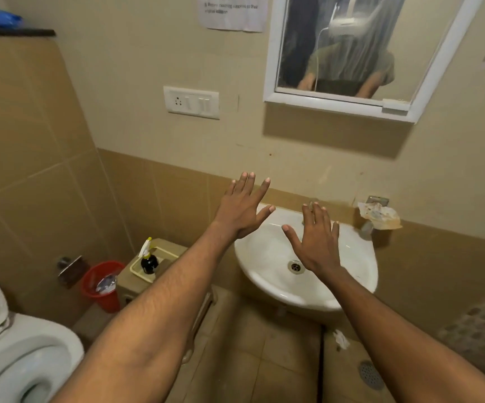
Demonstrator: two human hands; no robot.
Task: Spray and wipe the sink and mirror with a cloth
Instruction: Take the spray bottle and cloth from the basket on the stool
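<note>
A white wall-mounted sink sits below centre, its drain near the middle of the bowl. Above it to the right hangs a white-framed mirror, streaked and reflecting a person. My left hand is stretched out over the sink's left rim, fingers spread, holding nothing. My right hand hovers over the bowl, also spread and empty, covering the tap. A dark spray bottle with a white nozzle stands in a cream tray left of the sink. No cloth is in view.
A toilet fills the lower left, with a red bin beside it. A switch plate is on the wall. A soap holder with crumpled wrapping juts from the wall right of the sink. A floor drain lies at lower right.
</note>
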